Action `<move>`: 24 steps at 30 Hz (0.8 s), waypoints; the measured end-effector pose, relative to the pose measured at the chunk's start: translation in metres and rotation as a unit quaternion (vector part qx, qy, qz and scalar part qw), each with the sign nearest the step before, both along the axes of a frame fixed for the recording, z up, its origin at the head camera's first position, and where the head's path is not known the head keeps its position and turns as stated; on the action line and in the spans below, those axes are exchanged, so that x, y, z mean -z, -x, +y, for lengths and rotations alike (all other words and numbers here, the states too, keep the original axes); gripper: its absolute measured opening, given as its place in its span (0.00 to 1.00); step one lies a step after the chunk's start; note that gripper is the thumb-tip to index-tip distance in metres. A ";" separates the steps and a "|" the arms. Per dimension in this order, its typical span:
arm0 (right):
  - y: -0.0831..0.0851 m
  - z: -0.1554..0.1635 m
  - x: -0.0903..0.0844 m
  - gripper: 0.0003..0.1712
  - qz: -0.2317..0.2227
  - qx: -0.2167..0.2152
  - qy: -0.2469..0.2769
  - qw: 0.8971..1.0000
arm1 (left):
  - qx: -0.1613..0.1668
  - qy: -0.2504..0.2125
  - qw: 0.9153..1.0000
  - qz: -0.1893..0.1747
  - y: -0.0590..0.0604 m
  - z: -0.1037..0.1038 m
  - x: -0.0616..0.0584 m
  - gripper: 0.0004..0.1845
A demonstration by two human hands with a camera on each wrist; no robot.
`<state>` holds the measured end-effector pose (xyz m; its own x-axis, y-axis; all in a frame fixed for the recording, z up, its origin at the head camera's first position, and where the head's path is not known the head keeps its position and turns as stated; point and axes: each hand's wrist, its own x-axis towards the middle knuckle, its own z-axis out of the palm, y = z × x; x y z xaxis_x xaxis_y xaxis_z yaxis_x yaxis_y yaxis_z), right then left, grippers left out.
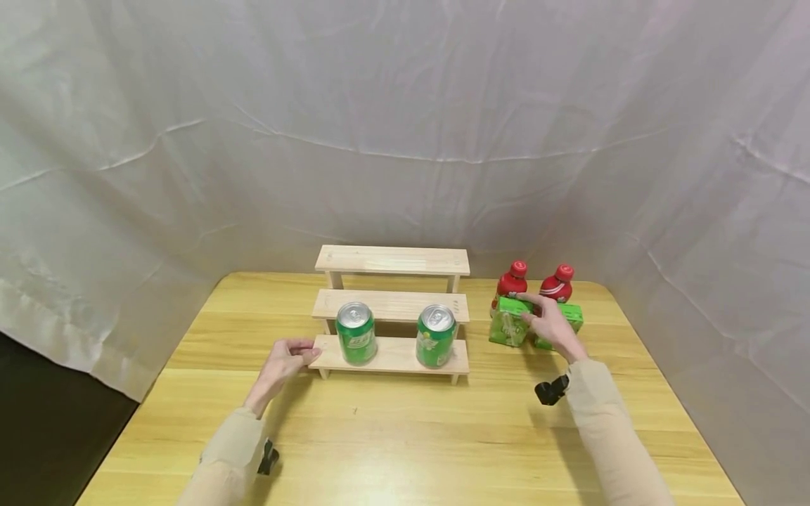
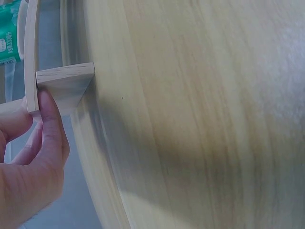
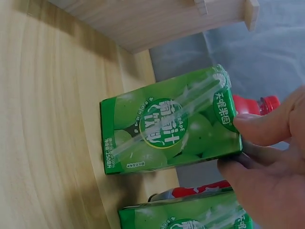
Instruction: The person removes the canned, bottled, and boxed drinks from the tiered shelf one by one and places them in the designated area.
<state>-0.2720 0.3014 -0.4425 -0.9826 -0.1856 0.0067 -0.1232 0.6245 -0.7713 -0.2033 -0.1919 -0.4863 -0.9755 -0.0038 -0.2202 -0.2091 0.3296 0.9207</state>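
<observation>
From the head view we see the left hand (image 1: 287, 360) at the left end of the wooden step shelf (image 1: 392, 309), its fingertips touching the end of the lowest board, fingers loosely bent and not wrapped around anything. The right hand (image 1: 552, 325) reaches to the right of the shelf and lies over the top of a green juice carton (image 1: 508, 325), fingers bent down onto it. That carton stands upright, long axis vertical, just right of the shelf's lowest step. A second green carton (image 1: 572, 316) stands just beside it, farther from the shelf, partly hidden by the hand. Two red-capped bottles (image 1: 512, 280) stand close behind the cartons. On the shelf's lowest step stand two green cans (image 1: 356, 333), one toward each end, both upright. Everything rests on a wooden table (image 1: 405, 436).

From the left wrist view we see the fingers (image 2: 50, 129) pressed against the edge of the shelf's lowest board (image 2: 31, 57), next to its short leg (image 2: 66, 86); whether the thumb closes a pinch behind the board we cannot tell.

From the right wrist view we see the fingertips (image 3: 267, 126) pinching the top end of the carton (image 3: 167, 126), printed face toward the camera, straw taped slantwise across it. The second carton (image 3: 190, 217) sits alongside, a red cap (image 3: 267, 102) behind, and the shelf's underside (image 3: 157, 21) nearby.
</observation>
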 end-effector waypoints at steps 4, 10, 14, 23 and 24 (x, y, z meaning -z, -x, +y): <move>-0.004 -0.004 -0.001 0.24 0.029 0.016 0.020 0.999 | -0.002 0.000 1.000 0.000 0.000 0.000 0.001 0.21; -0.011 -0.017 -0.005 0.23 0.115 0.053 0.040 0.991 | 0.001 -0.002 1.000 0.002 0.000 0.000 0.002 0.21; -0.017 -0.028 -0.008 0.24 0.153 0.074 0.061 0.984 | 0.004 0.001 1.000 0.003 0.000 0.000 0.002 0.22; -0.039 -0.067 -0.035 0.24 0.141 0.024 0.097 0.985 | 0.008 0.012 1.000 0.007 -0.001 0.000 -0.001 0.23; -0.042 -0.073 -0.039 0.24 0.137 0.014 0.097 0.986 | 0.007 0.012 1.000 0.008 -0.001 0.000 -0.001 0.23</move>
